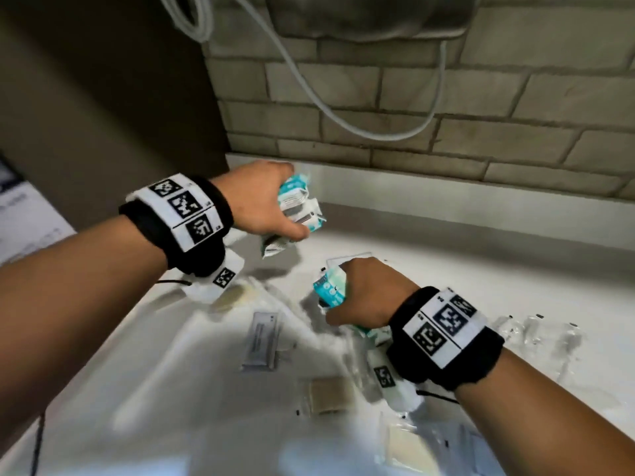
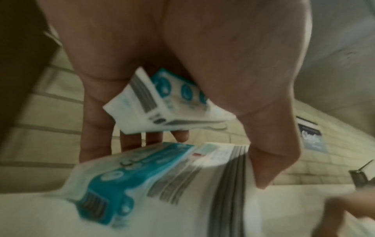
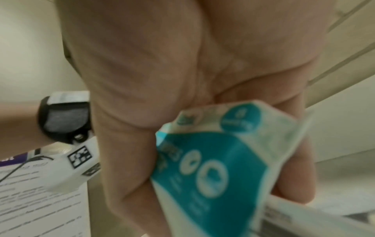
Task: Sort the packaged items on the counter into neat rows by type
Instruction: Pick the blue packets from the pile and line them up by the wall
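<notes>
Both forearms reach forward over the white counter (image 1: 446, 255), each wrist wearing a black band with printed markers. The left hand (image 1: 261, 201) is raised near the back edge of the counter, knuckles up, fingers and thumb curled around a bunch of teal-and-white packets (image 1: 300, 207) — at least three show, fanned out below the palm, though blur hides the exact count. In the left wrist view one small packet (image 2: 162, 102) sits up in the palm and a larger one (image 2: 154, 179) lies under the thumb tip.

The right hand (image 1: 371, 293) is lower and nearer, fist-like, its fingers wrapped round one teal packet (image 1: 330, 290), which juts out to the left of the knuckles; the right wrist view shows the thumb clamped against its teal face (image 3: 213, 168).

On the counter between the arms lie one grey sachet (image 1: 263, 338) and one tan pad in clear wrap (image 1: 328, 395). A few clear wrapped items (image 1: 536, 333) sit to the right — too blurred to count.
</notes>
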### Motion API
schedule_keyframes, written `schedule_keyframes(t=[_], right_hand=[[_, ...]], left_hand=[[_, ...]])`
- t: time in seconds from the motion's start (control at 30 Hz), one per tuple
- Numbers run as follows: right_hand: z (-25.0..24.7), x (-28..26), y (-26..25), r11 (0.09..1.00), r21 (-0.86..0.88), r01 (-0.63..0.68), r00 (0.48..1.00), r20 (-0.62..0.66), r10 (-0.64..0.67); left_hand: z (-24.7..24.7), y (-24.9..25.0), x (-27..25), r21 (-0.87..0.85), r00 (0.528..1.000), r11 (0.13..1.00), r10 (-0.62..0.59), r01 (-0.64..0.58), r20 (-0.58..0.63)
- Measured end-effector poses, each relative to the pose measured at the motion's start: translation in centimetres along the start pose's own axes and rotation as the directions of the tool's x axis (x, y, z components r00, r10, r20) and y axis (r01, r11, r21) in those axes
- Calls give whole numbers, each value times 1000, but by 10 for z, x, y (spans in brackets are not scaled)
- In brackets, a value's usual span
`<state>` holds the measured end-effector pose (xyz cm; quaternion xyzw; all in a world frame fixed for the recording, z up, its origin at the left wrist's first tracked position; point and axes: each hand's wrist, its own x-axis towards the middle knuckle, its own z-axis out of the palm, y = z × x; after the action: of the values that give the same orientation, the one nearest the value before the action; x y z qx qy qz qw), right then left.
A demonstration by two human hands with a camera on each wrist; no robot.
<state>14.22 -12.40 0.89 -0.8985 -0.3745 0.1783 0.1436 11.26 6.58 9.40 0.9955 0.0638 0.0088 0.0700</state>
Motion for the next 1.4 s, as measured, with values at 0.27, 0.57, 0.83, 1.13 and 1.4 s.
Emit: schedule_keyframes(t=[0.27,0.57,0.83,1.13,1.4], right_hand=[[12,54,-69,1000,-17,17,991,135,-15],[18,171,-120,993,-112,-27,998,58,34],[37,239,-135,978,-208,-4,996,91,23],[53,179,-153,925,-340,167,984,-4,-179],[90,131,-178,858,-402,320,917,357,-175]], left_hand=[[20,-102,-72,5,978,978,-209,209,21],[18,-151,-78,-154,929,937,-338,315,-154],[35,-173,-62,-187,933,928,-345,323,-104],[33,-170,-66,-196,930,926,-349,322,-120],[16,-151,-75,-135,943,950,-299,281,-145]])
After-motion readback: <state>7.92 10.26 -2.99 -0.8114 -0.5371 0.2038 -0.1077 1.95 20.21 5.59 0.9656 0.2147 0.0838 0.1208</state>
